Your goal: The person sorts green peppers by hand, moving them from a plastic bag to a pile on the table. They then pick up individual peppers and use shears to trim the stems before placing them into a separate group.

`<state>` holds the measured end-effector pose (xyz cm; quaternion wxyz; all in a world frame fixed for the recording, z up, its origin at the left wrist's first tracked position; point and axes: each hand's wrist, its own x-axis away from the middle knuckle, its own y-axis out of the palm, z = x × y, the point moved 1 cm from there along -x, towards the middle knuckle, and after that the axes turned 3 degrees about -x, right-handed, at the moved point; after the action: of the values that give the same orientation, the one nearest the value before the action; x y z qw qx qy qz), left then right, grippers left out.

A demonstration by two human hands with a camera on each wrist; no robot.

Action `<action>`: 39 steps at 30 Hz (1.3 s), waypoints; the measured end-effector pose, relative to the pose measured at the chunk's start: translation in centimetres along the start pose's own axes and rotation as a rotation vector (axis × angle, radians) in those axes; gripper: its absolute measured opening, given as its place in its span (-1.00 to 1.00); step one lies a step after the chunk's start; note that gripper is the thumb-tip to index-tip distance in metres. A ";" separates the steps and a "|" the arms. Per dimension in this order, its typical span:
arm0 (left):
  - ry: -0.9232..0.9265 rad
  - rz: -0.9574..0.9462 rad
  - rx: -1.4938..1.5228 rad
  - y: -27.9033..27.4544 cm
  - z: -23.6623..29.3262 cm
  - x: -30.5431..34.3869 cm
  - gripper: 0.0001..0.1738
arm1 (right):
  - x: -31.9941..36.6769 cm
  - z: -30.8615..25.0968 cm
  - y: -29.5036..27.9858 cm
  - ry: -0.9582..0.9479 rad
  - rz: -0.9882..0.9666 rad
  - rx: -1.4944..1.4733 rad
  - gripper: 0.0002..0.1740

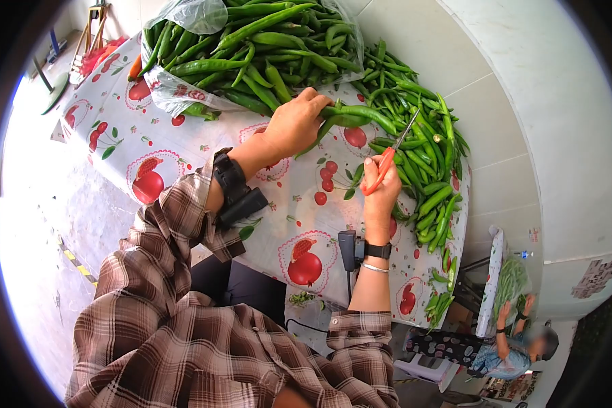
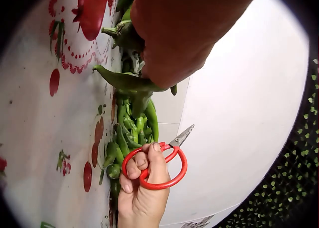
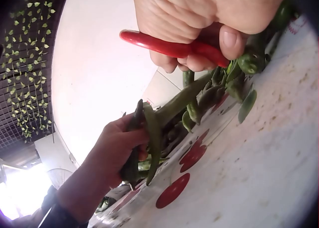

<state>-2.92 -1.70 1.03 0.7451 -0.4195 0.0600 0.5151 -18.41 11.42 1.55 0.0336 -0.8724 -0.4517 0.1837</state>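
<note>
My left hand [image 1: 296, 124] grips a few long green peppers [image 1: 367, 115] over the table, their ends reaching toward the right. In the right wrist view, the left hand [image 3: 107, 148] has its thumb across these peppers [image 3: 153, 138], which point different ways. My right hand [image 1: 382, 189] holds scissors [image 1: 387, 163] by their red handles, blades angled up toward the pepper tips. From the left wrist, the scissors' [image 2: 185, 166] short blades look close together, with fingers through a handle loop. A loose pile of green peppers [image 1: 425, 153] lies just beyond the scissors.
A large clear plastic bag [image 1: 173, 98] full of green peppers lies open at the back. The table has a fruit-printed cloth [image 1: 217, 146]. A tiled wall [image 1: 486, 102] runs along the far right side. Another person [image 1: 503, 353] works at a separate table at lower right.
</note>
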 end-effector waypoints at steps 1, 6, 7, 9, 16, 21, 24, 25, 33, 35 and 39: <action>-0.021 0.016 0.049 -0.1 -0.2 -0.1 -0.65 | 0.0 -0.1 0.0 -0.010 0.002 -0.003 -0.83; -0.059 -0.013 0.286 0.7 -0.5 -0.4 -0.66 | 0.0 0.1 0.0 0.004 0.006 0.006 -0.84; -0.140 -0.077 0.380 0.6 -0.2 -0.4 -0.66 | 0.0 0.1 0.0 0.004 0.001 0.003 -0.84; -0.308 -0.212 0.553 0.4 0.4 -0.2 -0.66 | -0.1 0.2 0.0 0.006 0.000 -0.015 -0.85; -0.572 -0.406 1.058 1.4 0.1 -0.1 -0.74 | -0.1 0.0 0.0 0.035 -0.102 -0.104 -0.91; -0.640 -0.382 1.252 0.3 1.0 -0.2 -0.76 | -0.2 0.1 0.1 -0.042 -0.099 -0.050 -0.83; -0.602 -0.379 1.358 0.1 1.2 -0.4 -0.76 | -0.3 0.4 0.0 -0.119 -0.135 0.008 -0.78; -0.602 -0.381 1.357 0.2 1.1 -0.4 -0.76 | -0.3 0.1 0.1 -0.154 -0.152 0.037 -0.75; -0.554 -0.297 1.481 -0.2 1.5 -0.5 -0.77 | 0.3 -0.9 0.6 -0.153 -0.201 0.163 -0.62; -0.519 -0.257 1.502 -0.6 1.7 -0.7 -0.79 | 0.4 -1.1 0.7 -0.146 -0.211 0.195 -0.61; -0.474 -0.183 1.542 -1.0 1.7 -1.0 -0.81 | 0.6 -1.8 0.8 -0.126 -0.258 0.289 -0.64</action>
<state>-3.18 -1.37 3.16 0.8566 0.3288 0.2043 0.3411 -16.85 11.64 2.90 0.1534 -0.7804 -0.5297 0.2948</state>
